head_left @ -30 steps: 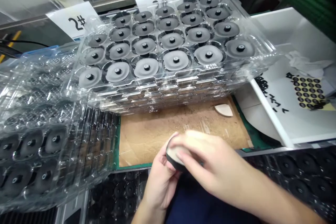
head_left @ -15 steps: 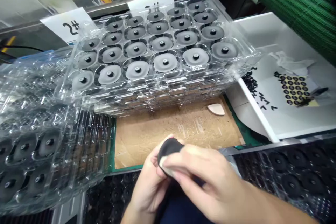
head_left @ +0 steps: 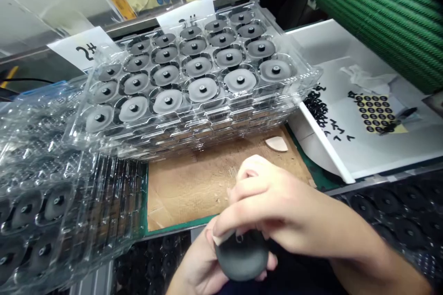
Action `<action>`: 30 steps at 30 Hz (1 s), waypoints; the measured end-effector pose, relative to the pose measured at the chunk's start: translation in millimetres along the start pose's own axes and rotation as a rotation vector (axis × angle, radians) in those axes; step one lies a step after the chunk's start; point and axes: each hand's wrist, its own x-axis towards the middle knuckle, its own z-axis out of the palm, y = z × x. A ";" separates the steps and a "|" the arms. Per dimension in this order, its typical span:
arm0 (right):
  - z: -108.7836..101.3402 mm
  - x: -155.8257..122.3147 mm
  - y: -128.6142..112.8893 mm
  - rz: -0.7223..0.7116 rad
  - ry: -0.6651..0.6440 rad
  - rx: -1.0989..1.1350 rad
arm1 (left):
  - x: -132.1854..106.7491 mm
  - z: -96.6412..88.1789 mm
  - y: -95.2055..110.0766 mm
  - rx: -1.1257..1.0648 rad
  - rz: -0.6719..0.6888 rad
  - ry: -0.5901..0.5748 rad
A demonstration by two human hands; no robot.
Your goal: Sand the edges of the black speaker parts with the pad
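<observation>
1. The left hand (head_left: 204, 269) is cupping a round dark disc (head_left: 241, 256) from below, its fingers curling up around the disc's lower edge, so it is grasping the disc.
2. The right hand (head_left: 277, 207) is lying over the top of the same disc, fingers bent and pressing down on its upper rim; it is also gripping the disc, with a fingertip (head_left: 218, 235) sitting on the upper left edge.
3. The disc is sitting between the two hands, low in the view and close to the person's body, its flat dark face turned toward the camera.
4. Just beyond the grip, a worn brown board (head_left: 194, 184) is lying on a green mat (head_left: 147, 221).
5. Farther beyond the grip, past the board, a stack of clear plastic trays (head_left: 194, 115) is standing, its top tray holding rows of grey discs (head_left: 202, 90) with black centres.
6. To the left of the grip, more clear trays (head_left: 51, 184) are lying tilted, with dark discs showing through them.
7. To the right of the grip and beyond it, a white tray (head_left: 363, 147) is holding a yellow sheet of black dots (head_left: 375, 111).
8. A small pale wedge (head_left: 276, 144) is lying on the board, beyond the right hand.
9. Right of the grip and near it, black trays (head_left: 398, 203) are holding dark round parts.
</observation>
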 end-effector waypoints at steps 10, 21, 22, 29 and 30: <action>17.6 -20.9 55.1 0.460 0.183 0.086 | 7.6 -2.3 -4.8 -0.311 0.021 -0.260; 133.7 -76.9 96.3 0.824 0.253 -0.111 | 8.6 -26.4 -0.3 -0.390 0.279 -0.073; 135.4 -76.9 95.5 0.831 0.265 -0.118 | 10.2 -27.0 -1.2 -0.400 0.303 -0.030; 90.5 -51.3 89.6 0.770 0.411 -0.059 | 17.8 -16.8 -8.2 -0.369 0.446 0.246; 80.8 -43.3 79.7 0.749 0.442 -0.041 | 18.2 -14.8 -8.5 -0.351 0.466 0.253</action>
